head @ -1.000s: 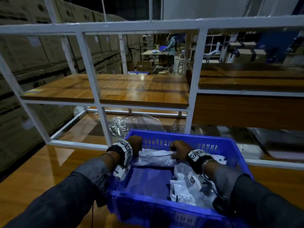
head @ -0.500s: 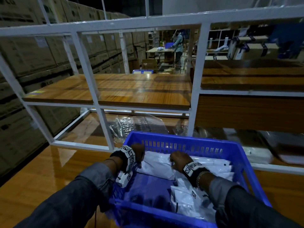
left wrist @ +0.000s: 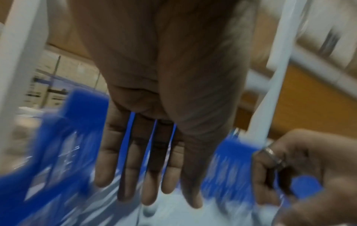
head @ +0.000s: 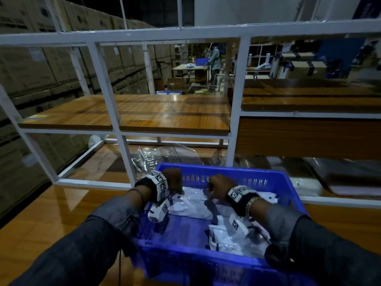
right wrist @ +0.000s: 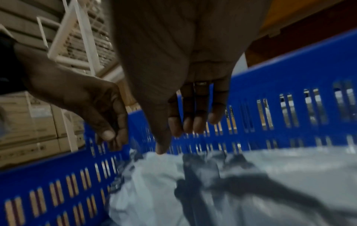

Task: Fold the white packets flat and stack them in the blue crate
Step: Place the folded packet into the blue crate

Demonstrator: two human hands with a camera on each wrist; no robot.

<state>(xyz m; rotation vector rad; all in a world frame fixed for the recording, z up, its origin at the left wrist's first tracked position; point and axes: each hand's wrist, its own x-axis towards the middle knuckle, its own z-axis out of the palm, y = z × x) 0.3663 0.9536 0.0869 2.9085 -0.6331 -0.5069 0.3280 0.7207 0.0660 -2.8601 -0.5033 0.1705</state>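
Both hands are now lifted just above the white packet (head: 190, 200), which half a second ago was being pressed down at the far end of the blue crate (head: 226, 172). The left hand (left wrist: 154, 152) is spread wide, empty. The right hand (right wrist: 185, 97) hangs loose, holding nothing. That packet is judged placed; more lie crumpled nearer.

**Crate open above, frame close behind**

The crate (head: 288, 182) is open on top, its near-left floor bare. Packets (head: 191, 203) fill the far side and right. A white frame (head: 125, 157) stands just behind the far wall, clear plastic (head: 165, 155) beyond it.
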